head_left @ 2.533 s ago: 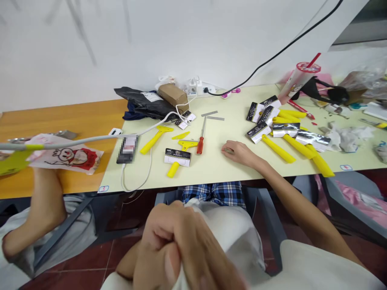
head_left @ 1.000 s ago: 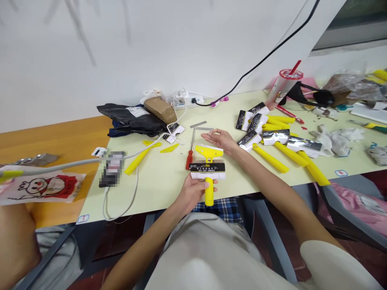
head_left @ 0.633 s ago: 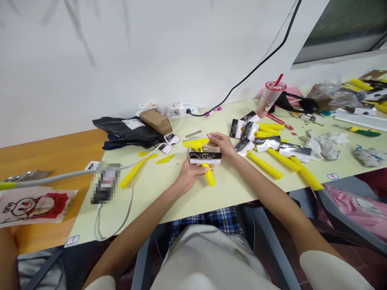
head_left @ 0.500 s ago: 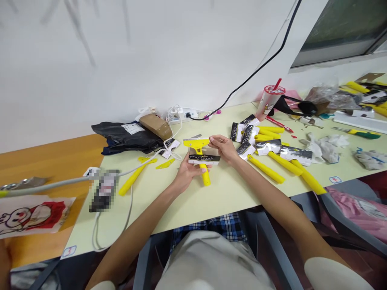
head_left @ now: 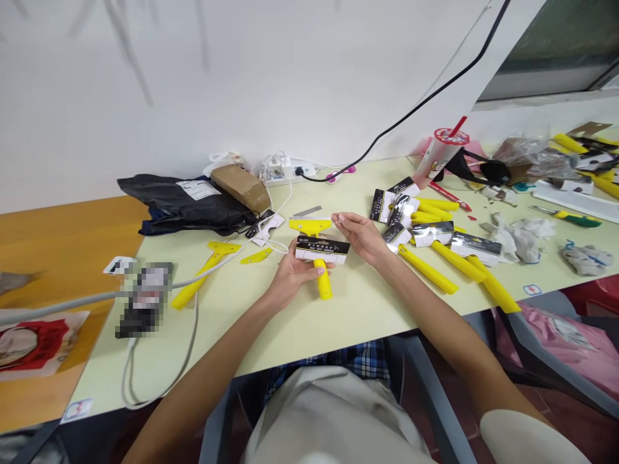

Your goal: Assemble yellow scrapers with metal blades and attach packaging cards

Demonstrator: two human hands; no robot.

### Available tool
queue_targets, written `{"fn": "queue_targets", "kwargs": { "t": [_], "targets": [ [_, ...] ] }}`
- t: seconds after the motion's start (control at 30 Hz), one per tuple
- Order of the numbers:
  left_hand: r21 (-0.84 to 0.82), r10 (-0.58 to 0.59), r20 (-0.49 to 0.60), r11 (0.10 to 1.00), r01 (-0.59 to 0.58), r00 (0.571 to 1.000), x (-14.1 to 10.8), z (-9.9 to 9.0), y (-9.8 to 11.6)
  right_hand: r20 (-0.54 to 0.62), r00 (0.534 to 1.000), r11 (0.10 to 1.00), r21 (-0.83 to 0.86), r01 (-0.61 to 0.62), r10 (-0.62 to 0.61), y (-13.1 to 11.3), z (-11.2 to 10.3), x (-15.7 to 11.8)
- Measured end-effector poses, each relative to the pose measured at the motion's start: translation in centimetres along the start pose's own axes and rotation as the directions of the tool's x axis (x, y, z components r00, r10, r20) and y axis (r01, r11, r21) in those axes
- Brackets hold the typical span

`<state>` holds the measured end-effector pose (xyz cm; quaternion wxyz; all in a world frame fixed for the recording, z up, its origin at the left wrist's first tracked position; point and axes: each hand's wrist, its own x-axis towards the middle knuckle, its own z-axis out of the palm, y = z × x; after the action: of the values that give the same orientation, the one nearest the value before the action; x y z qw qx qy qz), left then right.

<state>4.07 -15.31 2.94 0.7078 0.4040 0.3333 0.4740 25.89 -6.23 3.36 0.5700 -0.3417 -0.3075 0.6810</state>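
My left hand [head_left: 290, 277] is wrapped round the handle of a yellow scraper [head_left: 324, 283], whose wide head points away from me. A black and white card label [head_left: 322, 250] sits across its neck. Just right of the scraper head, my right hand [head_left: 358, 233] has its thumb and fingertips pinched together; anything between them is too small to make out. A thin metal blade [head_left: 307, 211] lies on the table behind the scraper. Left of my left hand are a flat yellow piece [head_left: 256, 256] and another yellow scraper [head_left: 203, 274].
Several labelled yellow scrapers [head_left: 429, 269] lie at the right, with a cup [head_left: 438, 158] behind them. A black bag [head_left: 188, 206], a cardboard box [head_left: 242, 185] and a power strip [head_left: 285, 171] stand along the wall. White cable [head_left: 188, 357] loops over the table's left side.
My right hand has come away from the scraper head, leaving a small gap. The label appears higher on the scraper. The camera view has shifted slightly.
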Motion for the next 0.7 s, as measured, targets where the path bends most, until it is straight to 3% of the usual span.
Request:
{"fn": "queue_targets", "kwargs": {
  "t": [0.13, 0.27, 0.43, 0.5, 0.57, 0.63, 0.7],
  "targets": [
    [-0.002, -0.029, -0.019, 1.0, 0.029, 0.999, -0.2, 0.2, 0.0, -0.093, 0.985, 0.987, 0.076, -0.139, 0.146, 0.0, -0.4, 0.5],
    [-0.019, -0.05, -0.031, 0.999, 0.049, 0.998, -0.3, 0.5, 0.0, -0.032, 0.987, 0.988, 0.017, -0.156, 0.157, -0.1, -0.4, 0.4],
    [-0.011, -0.043, -0.006, 0.999, 0.043, 0.999, -0.4, 0.6, -0.5, 0.071, 0.995, 0.97, -0.226, 0.084, -0.07, -0.5, 0.4, -0.7],
    [-0.002, -0.041, 0.007, 0.999, 0.041, 0.999, -0.5, 0.5, -0.8, 0.143, 0.98, 0.895, -0.405, 0.186, -0.139, -0.8, 0.6, -1.1],
    [0.002, -0.031, 0.01, 1.0, 0.031, 0.999, -0.5, 0.4, -1.0, 0.232, 0.952, 0.765, -0.571, 0.298, -0.197, -0.9, 0.6, -1.4],
    [0.002, -0.021, 0.001, 1.0, 0.021, 1.0, -0.4, 0.3, -1.3, 0.314, 0.92, 0.651, -0.652, 0.389, -0.236, -0.8, 0.4, -1.4],
    [0.003, -0.016, 0.001, 1.0, 0.016, 1.0, -0.4, 0.2, -1.7, 0.345, 0.904, 0.607, -0.671, 0.426, -0.253, -0.7, 0.1, -1.2]
  ]
}}
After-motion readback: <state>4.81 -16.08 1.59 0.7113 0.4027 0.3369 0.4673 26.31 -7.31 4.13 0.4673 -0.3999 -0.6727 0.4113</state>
